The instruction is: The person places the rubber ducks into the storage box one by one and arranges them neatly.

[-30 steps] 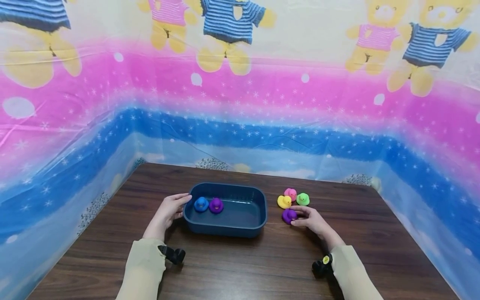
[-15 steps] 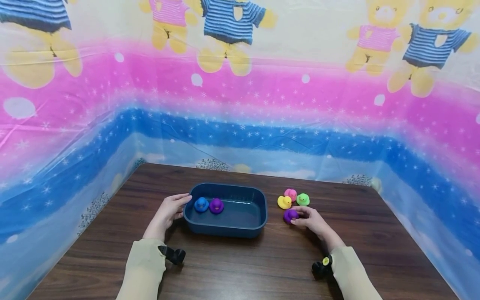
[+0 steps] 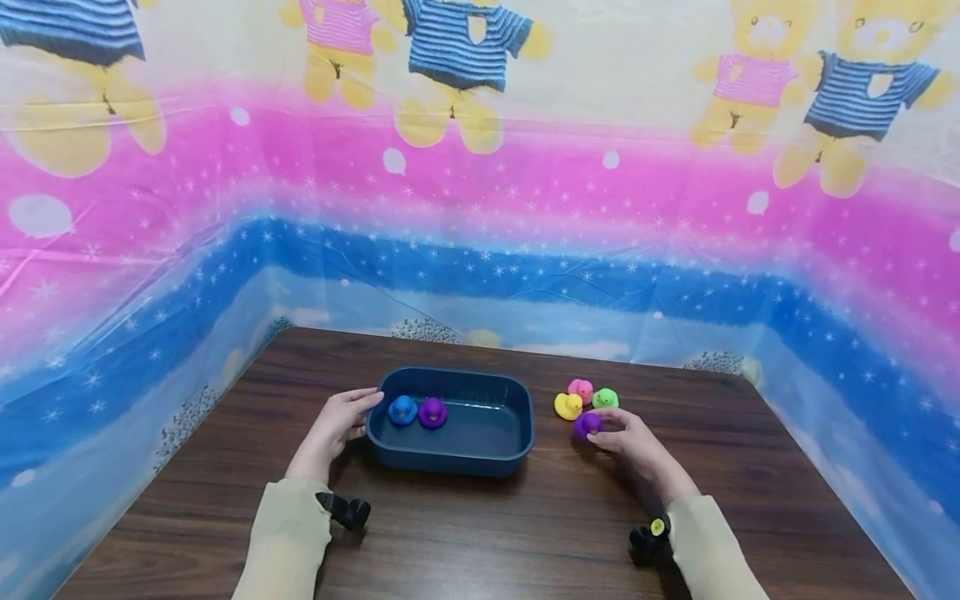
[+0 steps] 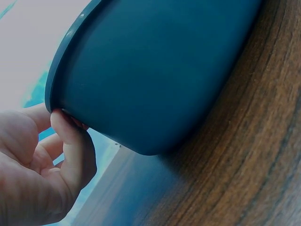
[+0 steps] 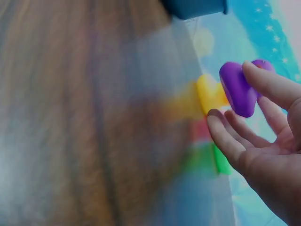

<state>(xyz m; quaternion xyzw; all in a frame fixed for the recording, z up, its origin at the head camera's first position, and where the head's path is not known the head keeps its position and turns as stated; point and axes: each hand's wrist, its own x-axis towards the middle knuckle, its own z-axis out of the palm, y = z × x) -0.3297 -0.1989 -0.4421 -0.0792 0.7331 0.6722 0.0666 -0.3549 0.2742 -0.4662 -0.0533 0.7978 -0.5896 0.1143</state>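
My left hand point(image 3: 335, 427) grips the left end of a dark blue tub point(image 3: 450, 463). In the left wrist view, thumb and fingers pinch the tub's rim point(image 4: 57, 87). Inside the tub, toward its left side, a blue rubber duck point(image 3: 402, 410) and a purple one sit side by side. To the right of the tub, my right hand point(image 3: 636, 442) pinches another purple rubber duck point(image 3: 587, 426) between thumb and fingers. The right wrist view shows this purple duck point(image 5: 236, 88) raised above the tabletop, its far side partly covered by the thumb.
Just beyond the right hand, a yellow duck point(image 3: 567, 407), a pink duck point(image 3: 581, 391) and a green duck point(image 3: 605, 399) stand close together on the brown wooden table point(image 3: 480, 542). A printed cloth point(image 3: 480, 275) hangs behind the table and along both sides.
The right hand has lifted the purple duck from the table and shifted it slightly right and away from me. The left hand and the tub stay put.
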